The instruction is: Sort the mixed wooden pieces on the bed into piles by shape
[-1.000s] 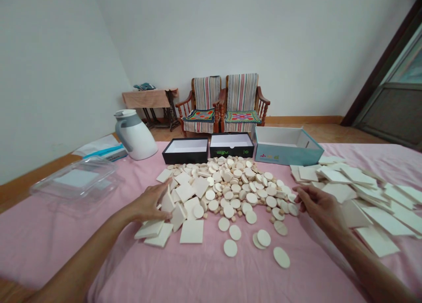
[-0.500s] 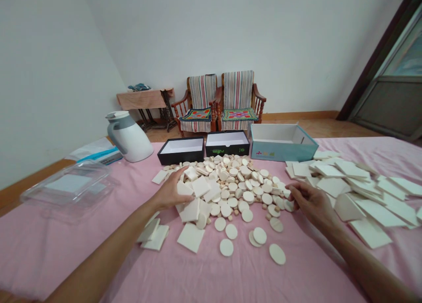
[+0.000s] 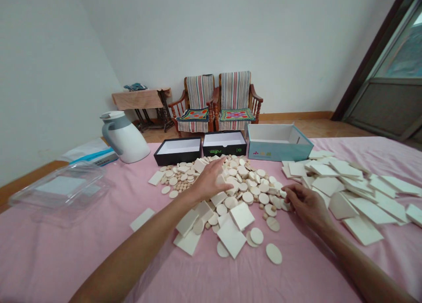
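My left hand spreads wide against the pile, any hold unclear; my right hand curls beside discs, pinch unclear; pushing hard could scatter them.

Pale discs, loosely heaped, square tiles overlapping some

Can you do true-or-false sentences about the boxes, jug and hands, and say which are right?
1. The light-blue cardboard box stands right of two black cardboard boxes. True.
2. The white and grey jug is inside the blue box. False: the jug is left of the boxes.
3. The left hand is over the pile of pale wooden pieces. True.
4. The right hand holds the jug. False: that hand is at the pile's right edge.
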`<move>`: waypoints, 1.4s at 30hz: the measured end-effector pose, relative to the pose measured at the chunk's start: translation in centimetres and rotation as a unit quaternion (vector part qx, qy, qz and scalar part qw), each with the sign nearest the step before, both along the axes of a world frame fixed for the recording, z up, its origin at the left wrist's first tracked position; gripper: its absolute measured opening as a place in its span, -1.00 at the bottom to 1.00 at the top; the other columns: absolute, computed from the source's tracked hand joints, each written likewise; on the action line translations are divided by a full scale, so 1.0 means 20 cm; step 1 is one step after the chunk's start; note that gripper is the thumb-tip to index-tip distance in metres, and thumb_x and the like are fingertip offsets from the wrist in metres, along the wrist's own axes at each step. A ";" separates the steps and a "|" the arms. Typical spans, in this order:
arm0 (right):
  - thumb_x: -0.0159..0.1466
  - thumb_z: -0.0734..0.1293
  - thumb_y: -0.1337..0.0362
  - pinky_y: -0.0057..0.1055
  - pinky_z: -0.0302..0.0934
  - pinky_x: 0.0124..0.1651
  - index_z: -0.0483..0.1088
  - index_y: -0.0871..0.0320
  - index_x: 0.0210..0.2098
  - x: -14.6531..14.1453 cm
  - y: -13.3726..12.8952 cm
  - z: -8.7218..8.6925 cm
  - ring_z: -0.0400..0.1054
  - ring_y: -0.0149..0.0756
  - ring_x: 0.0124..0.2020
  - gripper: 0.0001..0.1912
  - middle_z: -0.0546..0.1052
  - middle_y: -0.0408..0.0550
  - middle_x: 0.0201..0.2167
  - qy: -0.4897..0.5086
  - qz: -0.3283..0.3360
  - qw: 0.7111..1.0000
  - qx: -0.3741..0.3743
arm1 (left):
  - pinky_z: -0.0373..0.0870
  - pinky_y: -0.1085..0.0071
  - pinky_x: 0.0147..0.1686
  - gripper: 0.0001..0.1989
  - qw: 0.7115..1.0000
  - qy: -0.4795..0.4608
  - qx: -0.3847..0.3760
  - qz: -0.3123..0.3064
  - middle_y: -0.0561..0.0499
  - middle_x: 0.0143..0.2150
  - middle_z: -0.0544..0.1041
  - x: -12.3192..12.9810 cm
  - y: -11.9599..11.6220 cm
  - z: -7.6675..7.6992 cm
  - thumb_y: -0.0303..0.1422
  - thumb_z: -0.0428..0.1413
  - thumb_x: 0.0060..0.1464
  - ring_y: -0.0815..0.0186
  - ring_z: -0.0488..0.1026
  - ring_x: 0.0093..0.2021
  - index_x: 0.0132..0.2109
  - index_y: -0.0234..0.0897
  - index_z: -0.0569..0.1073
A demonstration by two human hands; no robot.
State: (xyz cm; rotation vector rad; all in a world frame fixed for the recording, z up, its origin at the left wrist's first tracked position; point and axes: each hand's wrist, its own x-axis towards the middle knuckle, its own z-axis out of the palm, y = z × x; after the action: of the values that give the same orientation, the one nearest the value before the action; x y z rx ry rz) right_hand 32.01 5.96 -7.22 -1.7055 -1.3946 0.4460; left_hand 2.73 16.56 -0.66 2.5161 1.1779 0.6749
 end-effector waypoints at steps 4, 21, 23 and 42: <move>0.26 0.19 0.04 -0.46 0.19 -0.51 0.44 0.19 -0.31 0.00 -0.02 0.02 0.33 -0.36 -0.58 -0.65 0.49 -0.09 -0.56 -0.039 -0.001 0.999 0.020 | 0.00 0.10 0.30 -0.13 0.999 0.019 0.026 -0.003 -0.14 0.37 0.09 -0.16 -0.10 0.11 -0.05 0.19 0.02 0.07 0.02 0.35 0.36 -0.19 -0.01; 0.25 0.19 0.36 -0.06 0.03 0.21 0.22 0.12 0.18 -0.81 -0.25 0.27 0.14 -0.11 0.22 -0.51 0.35 0.10 0.17 -0.341 0.467 0.805 0.128 | 0.22 0.13 0.15 -0.16 0.967 0.209 -0.136 0.051 -0.14 0.15 0.36 -1.04 -0.48 0.00 -0.28 0.27 -0.20 -0.02 0.28 0.16 0.27 -0.17 0.21; 0.25 0.16 0.43 -0.07 0.04 0.19 0.28 0.15 0.12 -0.82 -0.21 0.22 0.17 -0.12 0.19 -0.56 0.37 0.11 0.15 -0.362 0.432 0.815 0.134 | 0.29 0.20 0.08 -0.30 0.973 0.184 -0.133 0.046 -0.09 0.03 0.41 -0.98 -0.48 0.01 -0.29 0.22 -0.12 0.06 0.35 0.07 0.22 -0.16 0.28; 0.28 0.19 0.30 0.02 0.09 0.18 0.13 0.30 0.24 -0.79 -0.18 0.13 0.18 -0.01 0.17 -0.46 0.31 0.24 0.19 -0.310 0.309 0.886 0.150 | 0.23 0.18 0.18 -0.28 0.996 0.025 -0.060 0.060 -0.14 0.20 0.36 -0.45 -0.31 -0.13 -0.34 0.21 -0.14 0.06 0.32 0.18 0.22 -0.25 0.28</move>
State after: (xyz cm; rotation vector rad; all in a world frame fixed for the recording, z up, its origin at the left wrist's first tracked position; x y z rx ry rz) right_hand 16.25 2.45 -4.63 -1.1509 -2.3562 -0.0108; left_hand -6.20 10.32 -3.20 2.3916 1.3530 0.5550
